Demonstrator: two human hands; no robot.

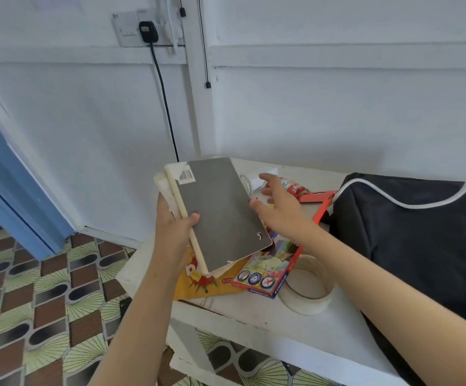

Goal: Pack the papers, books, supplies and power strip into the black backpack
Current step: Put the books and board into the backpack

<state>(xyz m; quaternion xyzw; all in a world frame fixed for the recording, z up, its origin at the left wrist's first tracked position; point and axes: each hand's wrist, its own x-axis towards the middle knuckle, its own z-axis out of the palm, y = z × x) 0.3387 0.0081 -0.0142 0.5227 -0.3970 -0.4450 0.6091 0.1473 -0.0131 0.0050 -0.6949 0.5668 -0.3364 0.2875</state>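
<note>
We see the left hand [173, 228] gripping a stack of books [222, 213], grey cover uppermost and thumb across it, held over the white table [254, 324] well to the left of the black backpack [421, 235]. The right hand [280, 203] hovers between stack and backpack, fingers spread, holding nothing. Just left of the backpack lie a tape roll [319, 300], a coloured box [268, 274] and a yellow book [198, 285].

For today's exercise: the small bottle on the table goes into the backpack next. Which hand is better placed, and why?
Right. The right hand is open and empty, close to the small bottle; the left hand is busy gripping the grey book and papers.
</note>
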